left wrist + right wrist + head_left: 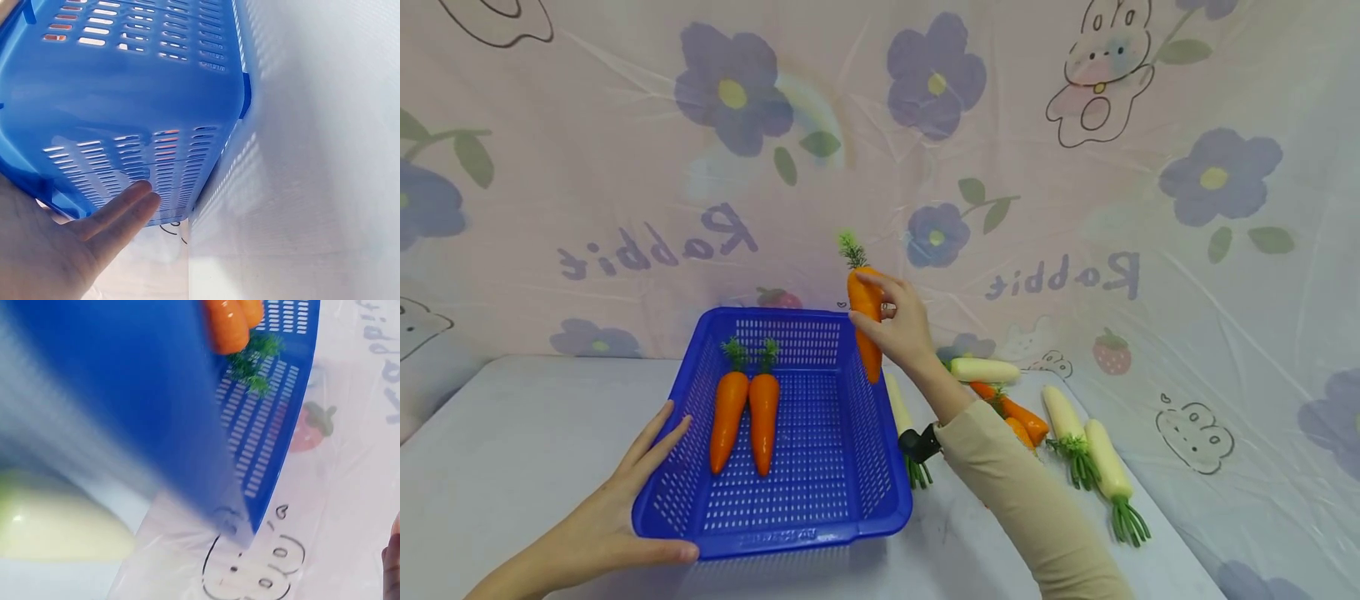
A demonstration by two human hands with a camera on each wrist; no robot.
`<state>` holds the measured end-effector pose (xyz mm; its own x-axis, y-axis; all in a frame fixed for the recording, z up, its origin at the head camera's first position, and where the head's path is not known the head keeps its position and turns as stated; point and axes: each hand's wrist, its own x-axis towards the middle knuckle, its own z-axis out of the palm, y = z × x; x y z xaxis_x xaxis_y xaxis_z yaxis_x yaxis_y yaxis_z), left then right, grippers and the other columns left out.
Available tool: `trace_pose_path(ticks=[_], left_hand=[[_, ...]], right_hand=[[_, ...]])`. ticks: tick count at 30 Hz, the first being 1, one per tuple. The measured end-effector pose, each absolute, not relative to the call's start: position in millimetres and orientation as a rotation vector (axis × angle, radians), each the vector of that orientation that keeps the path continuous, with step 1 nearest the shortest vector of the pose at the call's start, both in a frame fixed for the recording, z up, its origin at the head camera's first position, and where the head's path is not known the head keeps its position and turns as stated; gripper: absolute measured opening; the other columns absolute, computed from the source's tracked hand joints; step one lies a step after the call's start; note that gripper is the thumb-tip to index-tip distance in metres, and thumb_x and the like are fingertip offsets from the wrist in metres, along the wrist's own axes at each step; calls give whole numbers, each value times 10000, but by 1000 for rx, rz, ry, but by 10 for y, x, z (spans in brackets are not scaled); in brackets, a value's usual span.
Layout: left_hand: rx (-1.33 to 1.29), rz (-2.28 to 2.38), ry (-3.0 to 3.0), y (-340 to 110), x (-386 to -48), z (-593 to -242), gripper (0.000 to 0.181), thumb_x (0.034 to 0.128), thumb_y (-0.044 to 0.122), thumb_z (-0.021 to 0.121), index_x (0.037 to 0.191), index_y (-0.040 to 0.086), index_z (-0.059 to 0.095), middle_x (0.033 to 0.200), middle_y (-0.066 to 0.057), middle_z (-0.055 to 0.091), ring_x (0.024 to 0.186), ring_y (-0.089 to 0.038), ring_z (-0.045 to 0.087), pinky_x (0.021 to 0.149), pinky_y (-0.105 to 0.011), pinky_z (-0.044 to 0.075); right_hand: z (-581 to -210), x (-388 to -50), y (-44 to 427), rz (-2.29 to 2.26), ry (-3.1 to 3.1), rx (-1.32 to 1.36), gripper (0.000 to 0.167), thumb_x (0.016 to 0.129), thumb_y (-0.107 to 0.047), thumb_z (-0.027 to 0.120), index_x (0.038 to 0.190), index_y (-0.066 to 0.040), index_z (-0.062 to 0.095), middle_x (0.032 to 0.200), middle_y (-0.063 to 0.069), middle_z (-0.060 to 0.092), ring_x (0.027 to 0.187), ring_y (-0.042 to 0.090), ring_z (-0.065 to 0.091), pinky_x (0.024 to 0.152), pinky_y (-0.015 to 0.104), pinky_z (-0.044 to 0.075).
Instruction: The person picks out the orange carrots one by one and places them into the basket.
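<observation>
on the backdrop (pixel 850 175) i read "rabbit" twice in purple letters, mirrored; the raised lettering on the near rim of the blue basket (pixel 775 543) is too faint for me to make out. the basket sits on the worktop (pixel 535 433), its far rim near the backdrop. inside, two carrots (pixel 764 421) lie side by side left of centre, and slotted floor runs from them to the right wall, so that is my room. outside that wall, a white radish (pixel 898 404) lies just beside it; farther right, loose carrots (pixel 1028 422) and more radishes (pixel 1105 458) crowd toward the worktop's right edge.

my right hand (pixel 901 321) pinches the held carrot (pixel 862 300) between thumb and fingers, leafy top up, tip down, at the basket's right rim. my left hand (pixel 598 512) isn't clenched: its fingers stretch straight along the basket's outer left side, thumb at the near-left corner.
</observation>
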<state>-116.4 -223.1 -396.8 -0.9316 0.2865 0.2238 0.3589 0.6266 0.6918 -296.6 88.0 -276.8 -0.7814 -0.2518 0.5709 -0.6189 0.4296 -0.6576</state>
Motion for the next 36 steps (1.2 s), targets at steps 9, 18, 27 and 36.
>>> trace_pose_path(ticks=[9,18,27,36], left_hand=[[-546,-1227,-2744,-2227,-1154,-3935,1160,688,291,822,1556,267,53,1605,16,-184,1309,-633,180,758,-820,308],[-536,-1213,-2750,-2226,-1153,-3948,1156,689,304,821,1556,260,57,1607,9,-175,1310,-622,191,763,-817,314],[-553,-1196,-2728,-2226,-1150,-3948,1170,668,303,831,1556,253,71,1610,11,-162,1309,-622,202,765,-821,310],[-547,-1210,-2739,-2227,-1165,-3957,1175,665,307,831,1556,258,67,1608,1,-171,1302,-626,201,765,-818,311]], right_hand=[[-2768,-2963,696,1310,-2312,767,477,811,-129,716,1276,-102,614,1304,165,515,1006,321,587,823,398,561],[-2907,-2904,471,1380,-2347,770,489,809,-122,716,1284,-96,604,1311,172,507,1036,334,591,828,378,571],[-3098,-2828,207,1384,-2429,654,488,790,-139,718,1269,-124,621,1314,174,505,1081,319,565,815,333,565],[-3260,-2794,131,1343,-2488,637,479,786,-163,726,1255,-149,631,1267,159,533,1067,302,564,752,301,558]])
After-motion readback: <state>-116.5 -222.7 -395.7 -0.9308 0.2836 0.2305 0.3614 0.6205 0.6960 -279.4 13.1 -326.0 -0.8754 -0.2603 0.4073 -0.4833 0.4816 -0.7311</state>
